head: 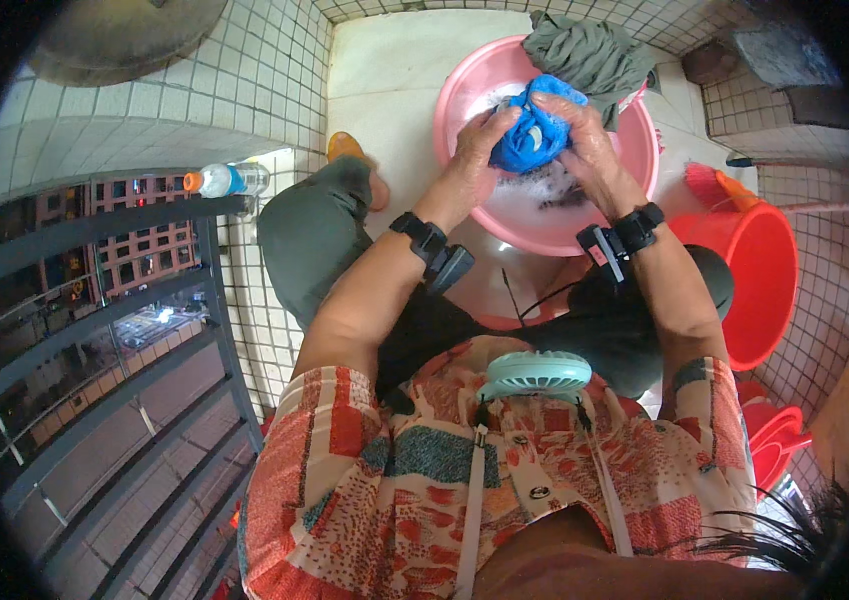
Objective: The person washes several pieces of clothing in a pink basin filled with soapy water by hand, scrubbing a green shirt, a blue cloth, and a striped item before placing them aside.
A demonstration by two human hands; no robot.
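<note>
A bunched wet blue cloth (533,139) is held in both hands above a round pink plastic basin (460,86). My left hand (481,150) grips the cloth's left side, thumb on top. My right hand (582,135) holds its right side, thumb pressed near the top. Below the hands the basin holds soapy water (522,202) with suds, and something dark shows in it. A dark green-grey garment (582,52) hangs over the basin's far right rim. Which garment the blue cloth is, I cannot tell.
At the right stand a red bucket (762,285) and a red-bristled brush or broom (709,186). Red plastic basins or scoops (773,450) lie lower right. A bottle with an orange cap (226,181) rests on the ledge by the dark metal railing (124,217) at the left. Tiled walls close in both sides.
</note>
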